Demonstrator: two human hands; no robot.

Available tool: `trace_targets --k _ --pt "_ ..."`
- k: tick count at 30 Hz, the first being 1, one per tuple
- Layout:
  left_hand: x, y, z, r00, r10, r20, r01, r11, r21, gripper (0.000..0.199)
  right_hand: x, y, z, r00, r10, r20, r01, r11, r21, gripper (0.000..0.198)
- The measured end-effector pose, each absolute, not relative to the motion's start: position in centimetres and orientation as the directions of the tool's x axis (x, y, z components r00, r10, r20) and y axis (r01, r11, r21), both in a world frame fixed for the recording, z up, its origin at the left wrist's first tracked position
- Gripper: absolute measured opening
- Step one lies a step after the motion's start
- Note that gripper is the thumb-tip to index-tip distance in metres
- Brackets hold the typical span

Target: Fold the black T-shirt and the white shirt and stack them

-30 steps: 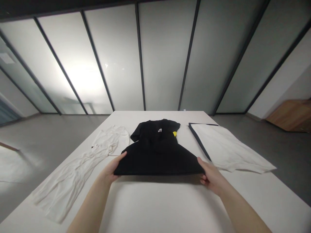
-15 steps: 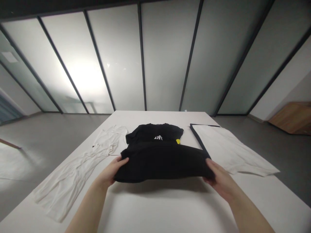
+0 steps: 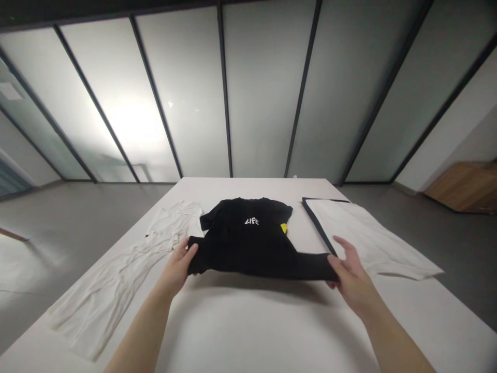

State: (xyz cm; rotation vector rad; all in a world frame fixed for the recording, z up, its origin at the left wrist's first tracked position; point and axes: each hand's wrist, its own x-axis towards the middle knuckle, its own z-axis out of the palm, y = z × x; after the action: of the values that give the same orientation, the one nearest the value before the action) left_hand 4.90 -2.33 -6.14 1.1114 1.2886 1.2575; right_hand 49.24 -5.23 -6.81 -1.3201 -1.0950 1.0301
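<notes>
A black T-shirt [image 3: 248, 238] with a small white print on its chest lies on the white table, its collar toward the far end. A yellow patch [image 3: 283, 228] shows at its right side. My left hand [image 3: 179, 267] pinches the left corner of the hem, thumb on top. At the right corner, my right hand [image 3: 347, 272] grips the hem between thumb and fingers, its index finger raised. Between my hands the hem is stretched wide and held a little above the table, casting a shadow beneath.
Crumpled white clothing [image 3: 116, 280] is spread along the left of the table [image 3: 240, 331]. On the right lies a white garment [image 3: 373, 233] over something black with a straight edge. Frosted glass panels [image 3: 264, 93] stand behind. A wooden piece [image 3: 462, 186] is at far right.
The raised front part of the T-shirt has come down and flattened. Its hem is now lower and pulled taut between my hands, and the right index finger has lifted.
</notes>
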Motion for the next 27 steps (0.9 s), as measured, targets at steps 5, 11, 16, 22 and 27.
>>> trace_targets --k 5,11,16,22,27 --pt "4.8 -1.9 -7.2 -0.167 0.986 -0.021 0.239 0.061 0.969 0.076 48.5 -5.0 -7.6 0.057 0.975 -0.212 0.228 -0.220 -0.949 0.042" --pt "2.9 -3.4 -5.5 0.062 0.981 -0.182 0.151 0.171 0.974 0.076 49.1 -5.4 -7.2 -0.006 0.972 -0.234 0.252 -0.225 -0.941 0.044" --pt "3.7 -2.7 -4.8 -0.176 0.982 -0.066 -0.144 0.040 0.989 0.040 49.1 -5.1 -7.0 0.144 0.989 -0.044 -0.054 -0.037 -0.998 0.053" --pt "3.9 -3.0 -5.9 0.241 0.894 -0.378 0.218 0.330 0.918 0.033 49.2 -5.2 -7.9 -0.045 0.934 -0.355 0.385 -0.311 -0.869 0.041" --pt "2.8 -3.2 -5.0 -0.078 0.997 -0.018 -0.300 -0.006 0.954 0.040 49.4 -5.0 -7.0 0.217 0.975 0.056 -0.150 0.090 -0.985 0.058"
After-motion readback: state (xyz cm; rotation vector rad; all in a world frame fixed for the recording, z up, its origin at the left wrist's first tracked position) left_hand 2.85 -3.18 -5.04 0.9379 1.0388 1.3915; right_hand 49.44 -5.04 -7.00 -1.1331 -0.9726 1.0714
